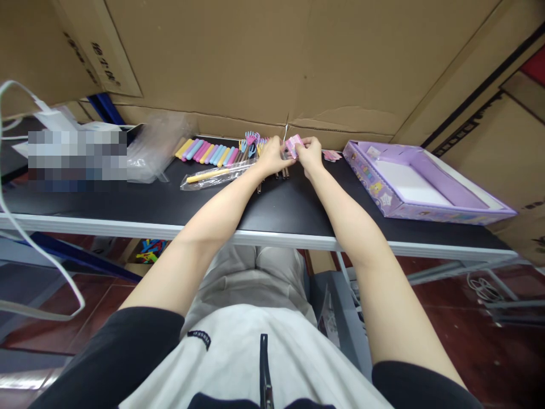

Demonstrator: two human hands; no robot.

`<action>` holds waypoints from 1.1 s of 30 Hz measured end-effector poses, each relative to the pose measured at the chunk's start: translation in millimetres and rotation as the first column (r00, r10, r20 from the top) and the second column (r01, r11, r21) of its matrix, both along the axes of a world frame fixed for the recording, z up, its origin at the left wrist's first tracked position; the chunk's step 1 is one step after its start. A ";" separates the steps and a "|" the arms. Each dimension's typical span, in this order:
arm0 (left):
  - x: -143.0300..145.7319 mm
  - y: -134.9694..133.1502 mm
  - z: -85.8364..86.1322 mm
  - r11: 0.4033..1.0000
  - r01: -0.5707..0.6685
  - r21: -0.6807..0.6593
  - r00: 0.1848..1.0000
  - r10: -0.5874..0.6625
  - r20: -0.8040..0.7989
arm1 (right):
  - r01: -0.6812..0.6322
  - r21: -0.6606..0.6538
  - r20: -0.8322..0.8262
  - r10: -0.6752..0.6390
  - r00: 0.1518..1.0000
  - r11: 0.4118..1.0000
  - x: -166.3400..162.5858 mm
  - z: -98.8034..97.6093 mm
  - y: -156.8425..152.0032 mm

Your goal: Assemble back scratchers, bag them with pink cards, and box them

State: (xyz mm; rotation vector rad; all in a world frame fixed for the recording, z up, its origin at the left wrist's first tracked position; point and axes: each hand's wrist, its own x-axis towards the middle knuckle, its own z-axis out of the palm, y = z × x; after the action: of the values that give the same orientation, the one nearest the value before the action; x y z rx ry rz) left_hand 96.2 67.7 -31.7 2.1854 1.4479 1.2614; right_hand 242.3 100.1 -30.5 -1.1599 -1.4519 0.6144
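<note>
One pink card [293, 145] between two hands

Pinched between thumb and fingers, the pink card is held by the right grip [310, 154], tilted above the bench [293, 210]. Just beside it, the left grip [271, 157] has its fingers curled inward at the card's left edge; whether they clasp the card itself or some clear film under it, I cannot tell.

Directly below the grips, several slim metal rods [285, 172] lie with their ends pointing towards the person. Just left of the left grip, and partly hidden by it, are small hand-shaped scratcher heads [250, 138] in blue, pink and yellow. Further left runs a slanting row of pastel handles [209, 154] in yellow, pink, blue and lilac. Nearer the person than that row, a clear plastic sleeve [184, 184] encloses a yellow handle [208, 175], its right end passing towards the left forearm. Beyond the row, well to the left of both grips, sits a heap of clear plastic bags [155, 150].

Right of the right grip, near it, lie more pink cards [332, 155]. Past them stands a shallow purple box [369, 177]. Behind both grips rises a cardboard wall [264, 68].
</note>
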 end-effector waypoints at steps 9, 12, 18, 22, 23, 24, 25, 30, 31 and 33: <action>0.1 -7.0 4.8 1.000 -0.002 -0.019 0.999 0.001 -0.035 | -0.073 -0.209 -0.274 0.013 0.962 0.975 -14.2 29.5 -41.1; -0.8 -5.8 3.8 1.000 0.004 0.002 0.999 -0.004 -0.050 | -0.079 -0.216 -0.291 0.013 0.957 0.973 -16.4 32.5 -45.3; -2.1 -3.5 2.9 1.000 0.016 0.018 0.999 -0.015 -0.044 | -0.133 -0.265 -0.308 0.047 0.950 0.955 -12.1 34.6 -44.1; -1.5 -4.4 4.1 1.000 0.004 0.014 1.000 -0.004 -0.030 | -0.181 -0.260 -0.239 0.118 0.964 0.948 -2.5 31.4 -37.1; -1.3 -4.8 4.5 1.000 0.005 0.010 1.000 -0.005 -0.031 | -0.169 -0.259 -0.211 0.115 0.971 0.951 -1.1 30.5 -35.2; -1.1 -5.2 4.9 1.000 0.008 0.010 1.000 -0.008 -0.030 | -0.149 -0.255 -0.186 0.103 0.977 0.956 -0.4 29.6 -33.7; -0.9 -5.6 5.2 1.000 0.013 0.013 1.000 -0.012 -0.027 | -0.122 -0.247 -0.166 0.082 0.983 0.961 -0.4 29.1 -32.7; 0.0 -5.2 5.0 0.999 0.025 0.036 1.000 -0.024 -0.017 | -0.007 -0.181 -0.124 -0.016 0.992 0.984 -8.3 30.6 -36.2; 0.1 -4.5 4.4 0.999 0.021 0.042 1.000 -0.020 -0.019 | 0.010 -0.164 -0.115 -0.029 0.993 0.986 -10.3 31.1 -37.9; 0.2 -3.0 3.1 0.998 0.011 0.054 1.000 -0.010 -0.028 | 0.045 -0.126 -0.102 -0.058 0.993 0.991 -13.6 31.2 -40.6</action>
State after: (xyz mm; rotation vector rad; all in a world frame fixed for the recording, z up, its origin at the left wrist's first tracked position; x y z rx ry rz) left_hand 96.4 64.6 -28.6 2.2512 1.4271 1.2860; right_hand 228.7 59.5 0.7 -1.2386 -1.3058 0.7265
